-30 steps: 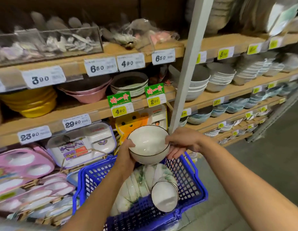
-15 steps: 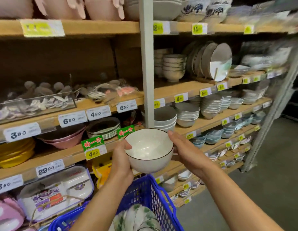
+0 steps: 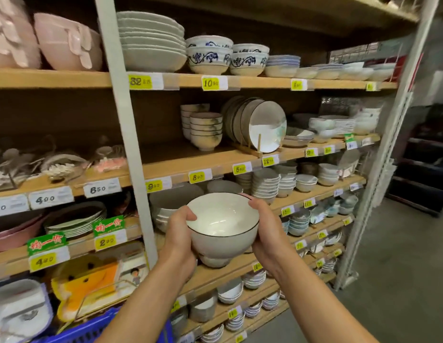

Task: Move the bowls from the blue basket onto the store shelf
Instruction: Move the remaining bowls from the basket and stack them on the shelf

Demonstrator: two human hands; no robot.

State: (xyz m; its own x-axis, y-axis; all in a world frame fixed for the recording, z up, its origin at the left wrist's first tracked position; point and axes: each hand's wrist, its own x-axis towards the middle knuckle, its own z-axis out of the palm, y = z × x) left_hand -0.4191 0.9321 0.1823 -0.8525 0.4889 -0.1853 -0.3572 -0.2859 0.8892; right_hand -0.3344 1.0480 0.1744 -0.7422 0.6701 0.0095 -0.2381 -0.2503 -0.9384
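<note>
Bowl [image 3: 223, 226], white with dark rim: held upright in air before shelf [image 3: 180, 157], apart from basket [image 3: 91, 329].
My left grip [image 3: 177, 236]: curled round bowl's left wall, thumb on rim.
My right grip [image 3: 266, 233]: curled round right wall, fingertips at rim.
Basket: blue corner only, bottom edge, partly behind my left forearm.
Behind bowl: grey bowls [image 3: 171, 200] and white stacks [image 3: 265, 184] crowd that board.
Post [image 3: 126, 134]: upright, just left of bowl.
Board above: bowl stack [image 3: 205, 131]; plates [image 3: 260, 125] on edge in rack.
Price tags [image 3: 200, 177] along board fronts.

White, dark-rimmed bowl [image 3: 223, 226] held upright before the wooden shelf [image 3: 166, 167]; blue basket [image 3: 91, 330], blurred, seemingly bottom-left.
</note>
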